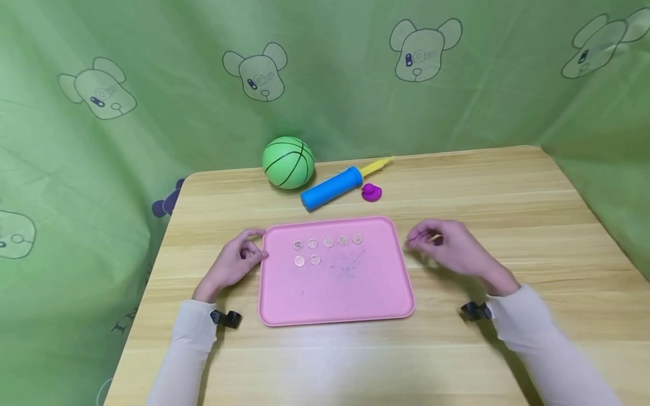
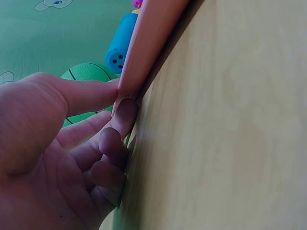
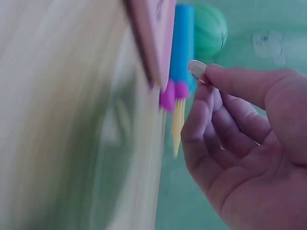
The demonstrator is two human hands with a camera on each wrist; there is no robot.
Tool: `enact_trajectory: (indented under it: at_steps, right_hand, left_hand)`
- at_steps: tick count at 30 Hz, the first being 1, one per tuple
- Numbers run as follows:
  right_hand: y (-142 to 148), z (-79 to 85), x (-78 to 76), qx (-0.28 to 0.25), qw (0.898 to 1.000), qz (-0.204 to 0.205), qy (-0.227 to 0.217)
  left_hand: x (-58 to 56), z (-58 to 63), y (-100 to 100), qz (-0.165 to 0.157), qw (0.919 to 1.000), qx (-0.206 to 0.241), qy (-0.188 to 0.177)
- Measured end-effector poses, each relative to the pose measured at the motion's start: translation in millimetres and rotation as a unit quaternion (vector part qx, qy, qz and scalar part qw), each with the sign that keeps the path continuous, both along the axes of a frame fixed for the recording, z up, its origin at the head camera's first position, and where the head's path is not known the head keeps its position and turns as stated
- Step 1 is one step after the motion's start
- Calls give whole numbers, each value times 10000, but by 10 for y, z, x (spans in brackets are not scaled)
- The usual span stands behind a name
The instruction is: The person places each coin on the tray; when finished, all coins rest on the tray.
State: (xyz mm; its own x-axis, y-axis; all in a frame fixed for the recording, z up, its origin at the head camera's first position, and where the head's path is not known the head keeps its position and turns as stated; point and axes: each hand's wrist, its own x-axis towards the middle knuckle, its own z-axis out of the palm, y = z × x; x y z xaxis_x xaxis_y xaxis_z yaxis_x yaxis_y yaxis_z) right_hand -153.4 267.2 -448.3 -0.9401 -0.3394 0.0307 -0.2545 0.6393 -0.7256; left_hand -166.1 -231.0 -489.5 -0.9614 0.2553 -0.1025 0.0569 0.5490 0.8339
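Observation:
Several coins [image 1: 328, 242] lie flat on a pink tray [image 1: 335, 304], in an upper row of several and a lower row of two. At the tray's left edge my left hand [image 1: 237, 260] pinches the rim between thumb and fingers; the left wrist view shows the thumb on the rim's upper side. My right hand [image 1: 449, 248] is raised just right of the tray, apart from it. Between its thumb and forefinger it pinches a single coin [image 3: 197, 70], seen in the right wrist view; the other fingers are curled.
Behind the tray are a green ball [image 1: 288, 162], a blue hand pump [image 1: 332, 189] with a yellow end, and a small magenta hat-shaped piece [image 1: 372, 192]. They stand on a wooden table [image 1: 508, 225], with a green patterned cloth [image 1: 335, 113] hanging behind.

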Motion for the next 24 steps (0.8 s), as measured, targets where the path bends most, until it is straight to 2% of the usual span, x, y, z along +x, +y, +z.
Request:
enact_trajectory:
  at_steps: [9, 14, 20, 24]
  right_hand:
    - [-580, 61, -129, -188, 9977, 567, -321]
    - [-914, 41, -215, -199, 9939, 938, -537]
    - [-1227, -10, -306, 105, 9882, 1473, -395]
    - [-1386, -4, -336, 234, 9857, 1589, -507]
  left_hand:
    - [8, 22, 8, 10, 10000, 63, -11]
    - [10, 22, 0, 27, 9999, 112, -25]
    - [9, 17, -1, 20, 9999, 114, -16]
    - [-1, 7, -3, 2, 10000, 96, -4]
